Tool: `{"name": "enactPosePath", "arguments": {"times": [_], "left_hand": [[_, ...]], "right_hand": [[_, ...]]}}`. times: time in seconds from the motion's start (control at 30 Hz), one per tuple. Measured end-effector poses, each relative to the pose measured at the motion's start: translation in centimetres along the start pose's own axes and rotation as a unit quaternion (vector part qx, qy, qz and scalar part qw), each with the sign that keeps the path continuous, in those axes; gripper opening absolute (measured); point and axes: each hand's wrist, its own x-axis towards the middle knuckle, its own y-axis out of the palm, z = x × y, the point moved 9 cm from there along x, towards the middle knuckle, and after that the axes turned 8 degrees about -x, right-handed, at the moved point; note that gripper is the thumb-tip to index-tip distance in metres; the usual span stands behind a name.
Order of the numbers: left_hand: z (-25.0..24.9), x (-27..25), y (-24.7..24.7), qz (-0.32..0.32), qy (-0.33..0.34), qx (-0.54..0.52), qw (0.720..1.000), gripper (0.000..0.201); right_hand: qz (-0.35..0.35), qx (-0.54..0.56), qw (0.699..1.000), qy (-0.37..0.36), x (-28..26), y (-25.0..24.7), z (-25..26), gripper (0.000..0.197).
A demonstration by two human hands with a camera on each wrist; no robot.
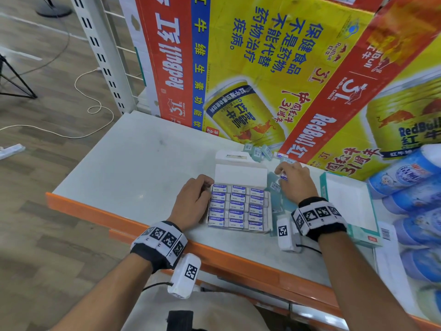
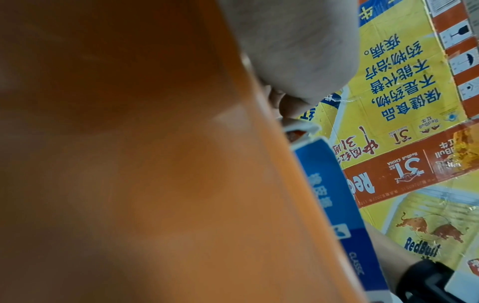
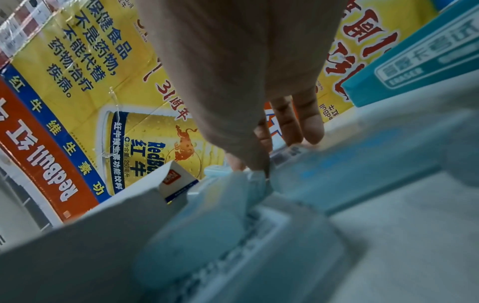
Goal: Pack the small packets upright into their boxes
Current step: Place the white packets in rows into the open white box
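An open white eraser box [image 1: 268, 206] lies on the shelf, its lid flap [image 1: 241, 175] folded back. Rows of blue-and-white eraser packets [image 1: 238, 206] stand in it. My left hand [image 1: 201, 187] grips the box's left side, fingers curled at its top-left corner; in the left wrist view the box's blue side [image 2: 337, 194] runs below the fingers [image 2: 290, 106]. My right hand [image 1: 284, 173], just right of the flap, pinches one small eraser packet [image 1: 284, 177]. Loose teal packets [image 1: 275, 187] lie under and around that hand, with more [image 1: 257, 151] behind the box and blurred close-up ones [image 3: 202, 235].
An open teal box [image 1: 350, 206] lies right of my right hand, also seen as the teal box [image 3: 414, 67]. Red Bull cartons [image 1: 238, 68] wall off the back. Blue-and-white wrapped packs [image 1: 410, 182] are stacked at far right. The orange shelf edge [image 1: 119, 218] runs along the front.
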Motion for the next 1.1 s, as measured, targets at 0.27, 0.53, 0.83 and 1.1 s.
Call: {"name": "enactPosePath", "arguments": {"times": [0.27,0.53,0.83,1.1], "left_hand": [[-0.2,-0.1,-0.1,0.001,0.007,-0.007,1.0,0.023],[0.0,-0.1,-0.1,-0.004,0.003,-0.006,1.0,0.02],[-0.2,-0.2,-0.1,-0.003,0.005,-0.005,1.0,0.021],[-0.3,-0.2,0.0,0.0,0.006,-0.001,1.0,0.023]], "right_hand": [[-0.011,0.002,1.0,-0.011,-1.2,-0.1,-0.3,0.043],[-0.135,0.126,0.982,-0.042,-3.5,-3.7,0.0,0.017],[-0.162,0.166,0.968,-0.097,-6.8,-4.4,2.1,0.012],[-0.098,0.176,0.961,-0.191,-9.5,-3.2,4.3,0.013]]}}
